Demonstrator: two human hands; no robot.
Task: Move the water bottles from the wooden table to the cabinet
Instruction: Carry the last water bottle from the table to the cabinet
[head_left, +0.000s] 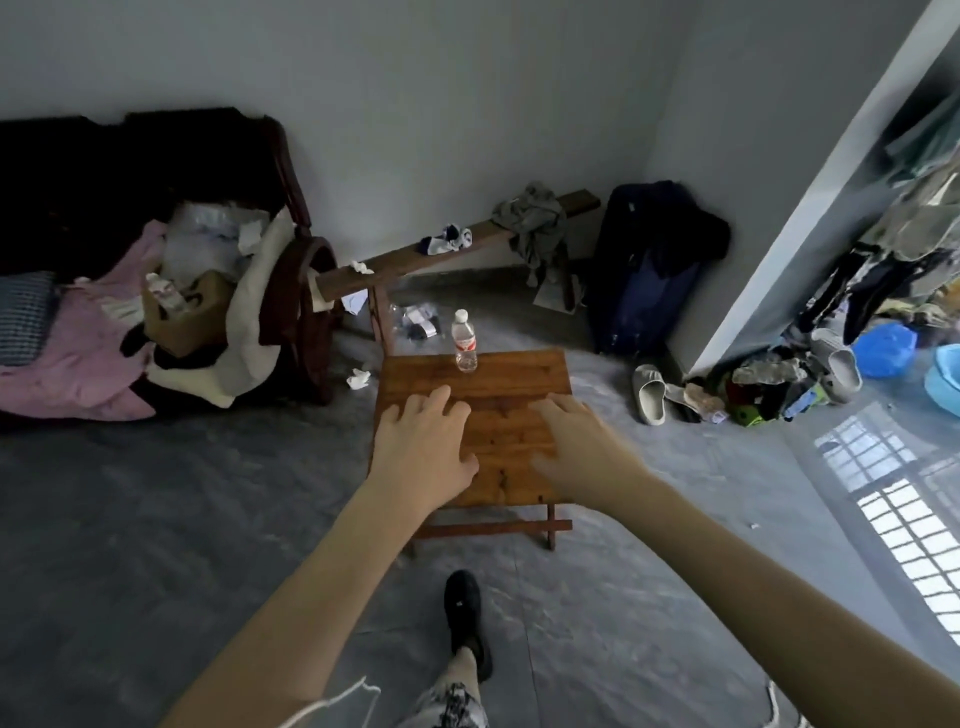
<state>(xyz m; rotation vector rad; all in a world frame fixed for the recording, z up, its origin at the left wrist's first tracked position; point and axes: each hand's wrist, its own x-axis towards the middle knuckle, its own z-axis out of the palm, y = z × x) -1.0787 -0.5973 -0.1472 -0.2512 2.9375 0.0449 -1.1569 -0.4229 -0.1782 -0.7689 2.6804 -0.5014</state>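
Head view looks down on a small wooden tabletop (519, 374) with one water bottle (464, 340) upright at its far edge. Both hands, left hand (423, 447) and right hand (576, 447), reach out above it, fingers spread and empty, apart from the bottle.

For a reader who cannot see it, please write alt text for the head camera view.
One clear water bottle stands upright at the far edge of a small wooden table, while the left hand and right hand reach out above it, open and empty. Clothes and shoes clutter the room around it.
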